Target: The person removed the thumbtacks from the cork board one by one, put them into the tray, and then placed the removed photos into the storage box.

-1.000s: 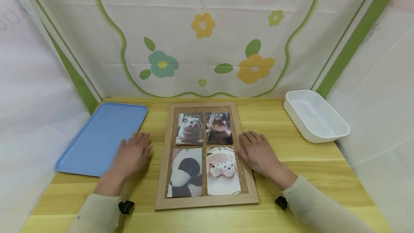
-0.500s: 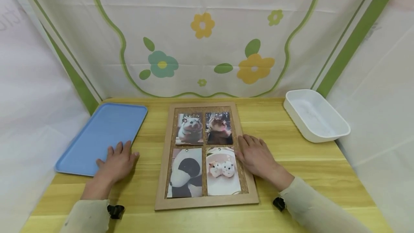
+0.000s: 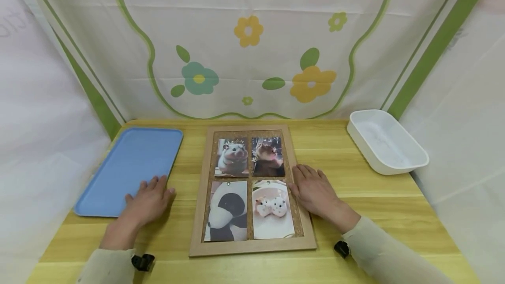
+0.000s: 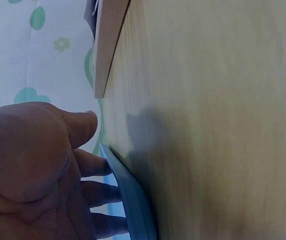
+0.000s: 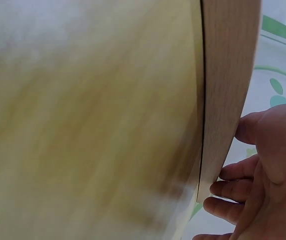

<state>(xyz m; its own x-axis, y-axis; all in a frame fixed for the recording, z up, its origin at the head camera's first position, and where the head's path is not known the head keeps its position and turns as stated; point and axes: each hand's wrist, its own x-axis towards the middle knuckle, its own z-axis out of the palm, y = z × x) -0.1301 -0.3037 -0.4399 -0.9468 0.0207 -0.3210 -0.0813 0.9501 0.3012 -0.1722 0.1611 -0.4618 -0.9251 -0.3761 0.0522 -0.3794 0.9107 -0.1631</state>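
Touches the blue tray (image 3: pixel 130 161) with the left hand (image 3: pixel 147 203) and the framed corkboard (image 3: pixel 252 246) with the right hand (image 3: pixel 315 191), using loosely extended fingers, gripping neither.

tray (image 3: pixel 128 165): 1 | corkboard (image 3: pixel 252 246): 1 | photos (image 3: pixel 273 214): 4 | basin (image 3: pixel 366 148): 1

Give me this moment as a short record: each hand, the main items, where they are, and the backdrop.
Left hand: fingers on the near right part of the blue tray
Right hand: fingertips against the right side of the framed corkboard
Corkboard position: flat on the wooden table, between the hands
Photos: four on the corkboard, two by two
Pins: one at the top of each lower photo; upper ones unclear
White bin: far right of the table
Backdrop: white, flower-printed
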